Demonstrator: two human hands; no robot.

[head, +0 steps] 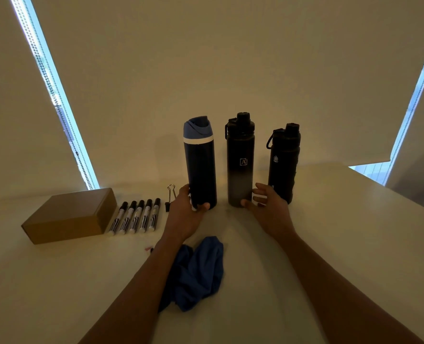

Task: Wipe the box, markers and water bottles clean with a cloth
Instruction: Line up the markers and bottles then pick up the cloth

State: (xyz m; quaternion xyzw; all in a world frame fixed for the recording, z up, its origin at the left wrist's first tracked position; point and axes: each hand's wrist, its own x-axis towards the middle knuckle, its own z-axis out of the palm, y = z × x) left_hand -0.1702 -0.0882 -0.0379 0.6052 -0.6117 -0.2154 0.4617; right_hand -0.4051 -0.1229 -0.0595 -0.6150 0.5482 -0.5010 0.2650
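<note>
Two bare forearms come in from 6 o'clock, with a crumpled blue cloth lying on the white table between them, partly under the left forearm and held by neither hand.

The left hand grips the base of the navy bottle, thumb in front and fingers round its 9 o'clock side. The right hand is spread and relaxed at the foot of the gradient bottle, thumb near its front. I can't tell if it makes contact.

A black binder clip stands just at 9 o'clock of the left hand. Further that way, five markers lie side by side, caps pointing to 12 – white barrels, black caps. The brown cardboard box sits just beside them at 9 o'clock, flaps closed.

The three bottles stand upright in a row, lids on:
- The navy one has a blue lid and a white band.
- The gradient one fades from black to grey.
- The black bottle at 3 o'clock is shorter and has a loop handle.

Their contents are not visible, and the light is dim.
</note>
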